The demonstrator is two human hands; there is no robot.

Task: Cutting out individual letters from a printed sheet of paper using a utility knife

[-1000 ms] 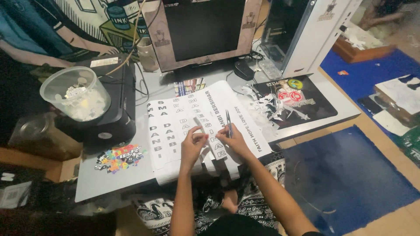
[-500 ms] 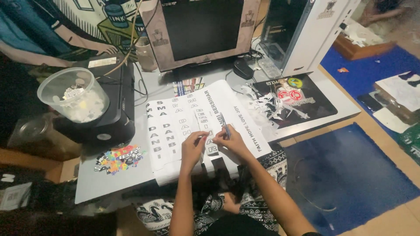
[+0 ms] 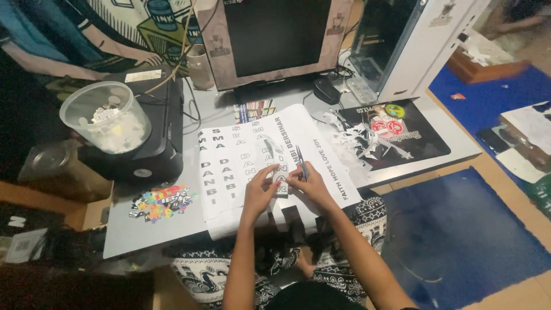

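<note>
A white printed sheet [image 3: 258, 158] with rows of black letters lies flat on the grey worktop [image 3: 172, 227], its near edge hanging over the front toward the person's lap. Both hands meet at the sheet's near middle: the left hand [image 3: 259, 192] pinches a small piece of the sheet between thumb and fingertips, and the right hand [image 3: 307, 183], just beside it, grips a thin pen-like cutting tool [image 3: 300, 161] whose tip points away across the letters. A colourful sticker [image 3: 160, 201] lies left of the sheet. Further left, a clear plastic tub [image 3: 106, 117] of scraps sits on a black printer [image 3: 155, 143]. Behind the sheet stands a monitor [image 3: 272, 37], with a white computer case [image 3: 425, 43] to its right. Paper trimmings [image 3: 356, 135] litter a black mat [image 3: 402, 135] right of the sheet, well apart from the hands.
</note>
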